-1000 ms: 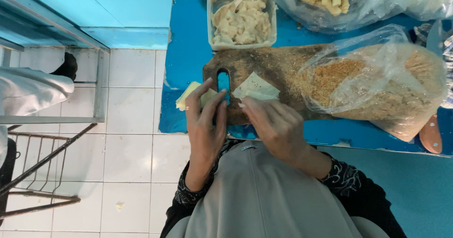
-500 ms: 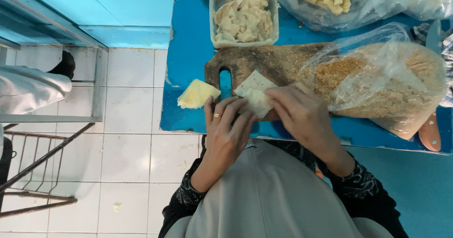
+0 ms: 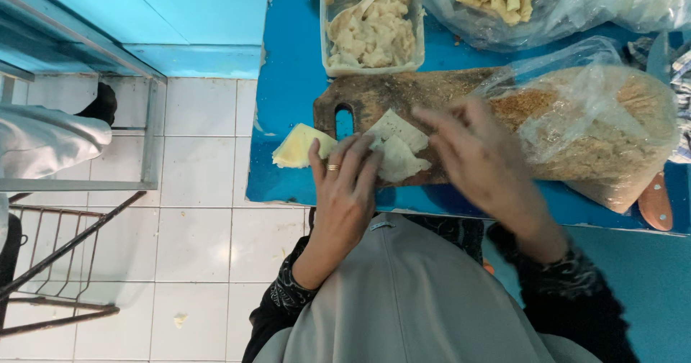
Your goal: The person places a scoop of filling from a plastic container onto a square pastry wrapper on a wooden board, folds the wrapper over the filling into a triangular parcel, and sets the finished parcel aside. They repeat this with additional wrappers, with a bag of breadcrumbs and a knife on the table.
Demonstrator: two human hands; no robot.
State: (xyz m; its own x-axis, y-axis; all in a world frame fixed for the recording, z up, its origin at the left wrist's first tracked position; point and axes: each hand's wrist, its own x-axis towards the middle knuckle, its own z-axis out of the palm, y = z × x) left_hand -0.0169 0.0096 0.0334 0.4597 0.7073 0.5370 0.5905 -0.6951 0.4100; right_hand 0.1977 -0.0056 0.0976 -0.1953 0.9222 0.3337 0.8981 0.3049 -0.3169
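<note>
We've got a pale folded wrapper (image 3: 397,147) mid-frame on the dark wooden board (image 3: 403,93); left hand (image 3: 345,190) pressing its fingertips flat on its near edge, not gripping; right hand (image 3: 475,158) hovering open just right of it, blurry; stack of wrappers (image 3: 299,146) left; crumb bag (image 3: 597,125) right; filling tub (image 3: 371,28) up top on the blue worktop (image 3: 288,61).
</note>
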